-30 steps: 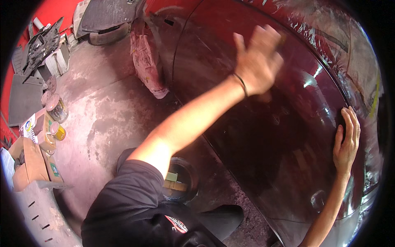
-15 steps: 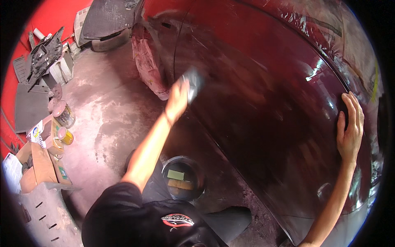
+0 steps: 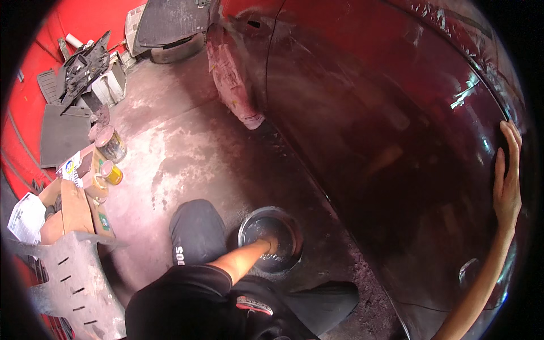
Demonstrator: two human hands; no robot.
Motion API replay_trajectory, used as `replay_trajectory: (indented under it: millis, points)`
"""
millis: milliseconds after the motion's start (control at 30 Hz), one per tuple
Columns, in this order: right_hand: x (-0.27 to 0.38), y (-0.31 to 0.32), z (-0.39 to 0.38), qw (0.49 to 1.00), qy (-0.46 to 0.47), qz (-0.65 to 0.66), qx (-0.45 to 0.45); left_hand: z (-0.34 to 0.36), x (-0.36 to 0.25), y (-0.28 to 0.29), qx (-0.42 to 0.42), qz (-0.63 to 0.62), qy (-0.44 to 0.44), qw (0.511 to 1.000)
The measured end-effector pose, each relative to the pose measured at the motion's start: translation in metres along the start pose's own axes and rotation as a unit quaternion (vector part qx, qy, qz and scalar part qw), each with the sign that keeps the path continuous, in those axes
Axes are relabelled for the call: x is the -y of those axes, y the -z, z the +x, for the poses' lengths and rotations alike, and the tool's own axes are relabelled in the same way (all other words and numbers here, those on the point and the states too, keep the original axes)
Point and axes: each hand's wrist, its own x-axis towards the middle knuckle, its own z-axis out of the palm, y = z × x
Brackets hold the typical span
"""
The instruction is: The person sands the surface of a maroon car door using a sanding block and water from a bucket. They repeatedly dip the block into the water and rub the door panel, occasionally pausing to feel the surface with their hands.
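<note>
My left hand reaches down into a round dark bucket of water on the floor. Its fingers are hidden in the bucket, so whether they hold anything does not show. My right hand rests against the upper part of a dark red car door panel, near its top edge. The fingers there are stretched out, with the thumb apart, and nothing is in them. Dull, cloudy patches cover the panel.
Pink, masked-over wheel area lies beyond the door. At the left stand paint cans, a cardboard box and a slotted grey panel. Dark car parts are piled farther back. My knee is beside the bucket.
My left hand has left the door panel, where it held a blurred grey pad, and gone down into the bucket. The right hand stays on the panel. The view has shifted.
</note>
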Motion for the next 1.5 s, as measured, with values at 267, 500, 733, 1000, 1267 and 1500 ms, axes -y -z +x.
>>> replay_trajectory:
  millis: [267, 500, 733, 1000, 1267, 1500]
  points:
    - [0.013, 0.006, 0.002, 0.999, -0.015, 0.024, -0.03, -0.13, 0.014, 0.215, -0.089, -0.615, -0.148, 0.769]
    - [0.023, 0.013, 0.005, 0.996, -0.023, 0.059, -0.057, -0.172, -0.125, 0.477, -0.681, -0.409, -0.213, 0.569]
    - [0.023, 0.014, 0.007, 0.998, -0.019, 0.046, -0.038, -0.125, -0.299, 0.406, -0.737, -0.286, -0.225, 0.569]
    - [0.017, 0.01, 0.005, 1.0, -0.018, 0.007, -0.019, -0.154, -0.111, 0.606, -0.665, -0.467, -0.189, 0.551]
    - [0.021, 0.014, 0.01, 1.0, -0.009, 0.001, -0.011, -0.127, -0.212, 0.514, -0.79, -0.176, -0.245, 0.535]
    - [0.013, 0.013, 0.005, 1.0, -0.014, -0.013, -0.006, -0.161, -0.119, 0.641, -0.72, -0.383, -0.171, 0.553]
